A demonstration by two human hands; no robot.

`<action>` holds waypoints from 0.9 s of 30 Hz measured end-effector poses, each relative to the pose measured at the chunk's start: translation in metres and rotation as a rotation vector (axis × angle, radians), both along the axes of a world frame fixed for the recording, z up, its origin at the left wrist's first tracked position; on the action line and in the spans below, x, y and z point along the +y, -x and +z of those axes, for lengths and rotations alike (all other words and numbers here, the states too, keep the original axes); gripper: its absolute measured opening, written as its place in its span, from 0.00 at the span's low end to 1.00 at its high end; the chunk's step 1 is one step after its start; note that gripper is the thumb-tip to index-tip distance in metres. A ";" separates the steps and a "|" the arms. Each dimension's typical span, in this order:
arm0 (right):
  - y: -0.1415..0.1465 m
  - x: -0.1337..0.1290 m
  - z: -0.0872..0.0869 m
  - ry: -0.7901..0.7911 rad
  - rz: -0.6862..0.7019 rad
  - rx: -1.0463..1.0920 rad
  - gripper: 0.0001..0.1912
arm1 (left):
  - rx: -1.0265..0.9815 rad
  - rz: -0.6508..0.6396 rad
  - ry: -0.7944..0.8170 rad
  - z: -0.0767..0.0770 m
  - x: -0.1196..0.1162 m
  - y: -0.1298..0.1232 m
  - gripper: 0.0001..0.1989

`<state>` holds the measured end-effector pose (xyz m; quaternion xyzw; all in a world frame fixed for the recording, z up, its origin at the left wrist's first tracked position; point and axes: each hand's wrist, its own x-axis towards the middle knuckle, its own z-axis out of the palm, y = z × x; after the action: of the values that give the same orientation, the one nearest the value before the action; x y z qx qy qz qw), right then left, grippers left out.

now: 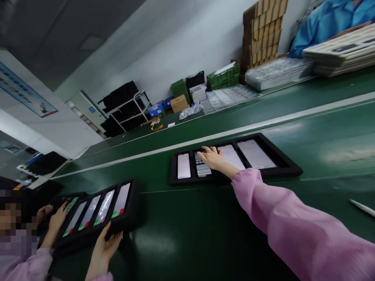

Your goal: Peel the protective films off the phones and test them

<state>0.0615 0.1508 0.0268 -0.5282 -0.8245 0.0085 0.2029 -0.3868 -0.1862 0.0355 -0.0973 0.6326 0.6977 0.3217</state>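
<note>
My left hand (pixel 106 248) grips the near right edge of a black foam tray (pixel 133 212), thumb above and fingers curled beneath. In that tray several phones (pixel 104 207) lie side by side, with green and red patches on their lit screens. Farther to the right, my right hand (pixel 212 157) lies palm down with fingers spread over a phone (pixel 203 169) that shows grey blocks on its screen. It sits in the second slot of another black foam tray (pixel 288 171). White-screened phones (pixel 184 166) fill the neighbouring slots; my hand and forearm cover part of the tray.
A co-worker's hand (pixel 58 218) touches the left tray. A white pen-like stick (pixel 363 208) lies at the right. Behind the pale strip (pixel 246 127) are clear plastic trays (pixel 231 95), green crates (pixel 224 76), stacked cartons (pixel 262 35) and another person's blue sleeve (pixel 315 29).
</note>
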 end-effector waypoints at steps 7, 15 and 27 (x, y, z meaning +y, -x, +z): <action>0.009 0.026 -0.012 0.051 -0.022 -0.074 0.22 | -0.142 0.054 -0.063 -0.020 -0.005 0.006 0.15; -0.001 0.027 -0.013 0.063 -0.051 -0.085 0.22 | -0.128 0.069 0.032 -0.012 0.015 0.005 0.06; -0.065 -0.098 0.013 -0.057 0.114 0.096 0.16 | -0.220 -0.410 0.103 -0.040 -0.046 -0.147 0.23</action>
<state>0.1266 0.0526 0.0400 -0.4735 -0.8424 0.0221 0.2564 -0.2401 -0.2325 -0.0047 -0.0584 0.6352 0.5697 0.5182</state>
